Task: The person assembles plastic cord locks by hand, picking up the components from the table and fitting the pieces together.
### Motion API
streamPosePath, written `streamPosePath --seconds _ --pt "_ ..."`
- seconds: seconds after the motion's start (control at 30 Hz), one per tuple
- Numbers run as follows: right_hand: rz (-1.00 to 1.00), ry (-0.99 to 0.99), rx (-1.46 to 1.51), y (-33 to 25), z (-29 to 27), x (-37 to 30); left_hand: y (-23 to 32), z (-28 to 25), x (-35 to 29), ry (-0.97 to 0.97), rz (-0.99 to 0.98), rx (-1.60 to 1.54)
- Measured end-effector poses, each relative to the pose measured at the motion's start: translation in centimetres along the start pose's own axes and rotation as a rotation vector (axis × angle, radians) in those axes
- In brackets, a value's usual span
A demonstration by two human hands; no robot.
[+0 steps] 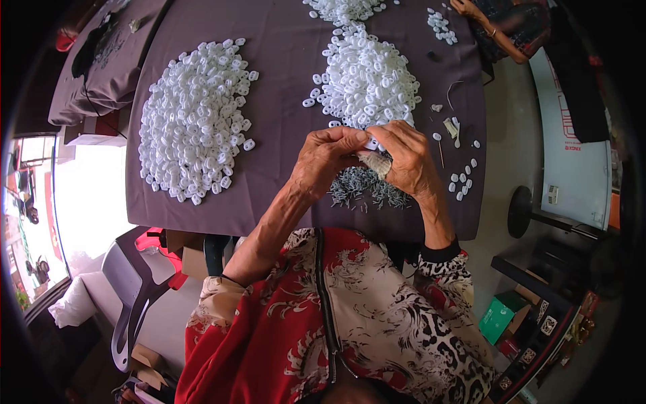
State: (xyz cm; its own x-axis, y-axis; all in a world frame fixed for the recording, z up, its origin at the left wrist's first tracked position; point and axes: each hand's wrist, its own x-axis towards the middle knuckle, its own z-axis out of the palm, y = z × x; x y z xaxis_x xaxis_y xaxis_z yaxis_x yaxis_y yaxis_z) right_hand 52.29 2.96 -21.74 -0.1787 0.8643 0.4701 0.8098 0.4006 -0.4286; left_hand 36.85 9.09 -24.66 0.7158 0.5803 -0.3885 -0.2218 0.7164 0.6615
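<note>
Above the near part of the table, my left hand [328,160] and my right hand [409,161] meet with their fingers closed. Pinched between them is a small white oval plastic piece [371,143], mostly covered by the fingertips. A beige wrapping [377,163] covers part of a finger on my right hand. Just below the hands lies a pile of small grey screw-like pins [363,186]. Right behind them rises a heap of white oval plastic pieces with holes [370,81]. Whether a pin is also in my fingers cannot be made out.
A second large heap of white pieces [195,121] spreads over the left of the dark tablecloth [282,67]. Several loose pieces [461,182] and a thin stick [441,153] lie at the right. Another person's hand [469,9] reaches in at the far right, by a small group of pieces [441,27].
</note>
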Motion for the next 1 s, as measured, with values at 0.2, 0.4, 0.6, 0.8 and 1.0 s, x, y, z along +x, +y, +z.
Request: streamPosePath --seconds 0.2,0.4,0.6,0.8,1.0 --pt "0.001 0.095 -0.011 -0.4 0.3 -0.1 0.0 -0.2 -0.1 -0.03 0.04 -0.044" --pt "0.03 0.138 0.018 -0.6 0.8 -0.4 0.1 0.0 -0.8 -0.012 0.06 -0.067" --pt "0.096 0.043 0.067 -0.3 1.3 -1.0 1.0 -2.8 -2.2 0.19 0.244 0.255" --pt "0.326 -0.04 0.069 2.2 2.5 -2.4 6.5 -8.2 -4.3 0.735 0.458 0.97" --pt "0.303 -0.081 0.021 2.5 4.5 -0.8 7.9 -14.0 -5.7 0.949 0.566 1.346"
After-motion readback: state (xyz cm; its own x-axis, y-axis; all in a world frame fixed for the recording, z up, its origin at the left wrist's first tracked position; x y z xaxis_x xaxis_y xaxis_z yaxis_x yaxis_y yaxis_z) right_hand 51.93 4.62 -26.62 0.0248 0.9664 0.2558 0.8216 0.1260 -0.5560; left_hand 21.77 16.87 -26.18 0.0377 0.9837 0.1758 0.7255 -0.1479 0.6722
